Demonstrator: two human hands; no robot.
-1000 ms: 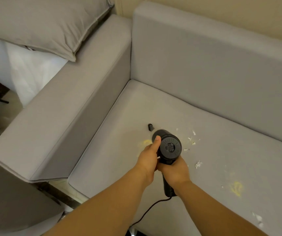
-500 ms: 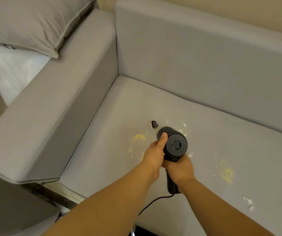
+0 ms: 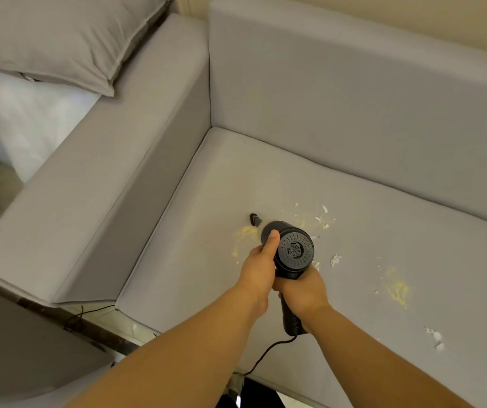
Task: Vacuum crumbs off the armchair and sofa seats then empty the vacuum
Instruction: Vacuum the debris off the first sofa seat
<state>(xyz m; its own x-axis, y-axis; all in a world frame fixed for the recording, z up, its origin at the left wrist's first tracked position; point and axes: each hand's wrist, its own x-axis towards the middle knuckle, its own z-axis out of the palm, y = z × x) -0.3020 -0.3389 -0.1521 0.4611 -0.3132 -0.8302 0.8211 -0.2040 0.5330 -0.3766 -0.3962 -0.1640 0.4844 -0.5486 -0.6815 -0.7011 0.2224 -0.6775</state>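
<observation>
I note the vacuum (image 3: 294, 251) pointing away, nozzle (image 3: 254, 218) down on the sofa seat (image 3: 195, 231); right hand (image 3: 302, 285) grips its handle, left hand (image 3: 261, 265) clasps the body.

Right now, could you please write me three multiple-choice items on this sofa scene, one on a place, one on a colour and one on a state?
1. Where does the vacuum nozzle point?
A. at the sofa seat
B. at the backrest
C. at the pillow

2. What colour is the handheld vacuum?
A. white
B. black
C. red

3. How is the vacuum held?
A. right hand only
B. left hand only
C. both hands

Answers:
1 A, its tip sits down on the seat cushion beside a yellow crumb patch.
2 B, body, vent and cord are all black.
3 C, the left hand wraps the body while the right hand has its grip on the handle.
</observation>
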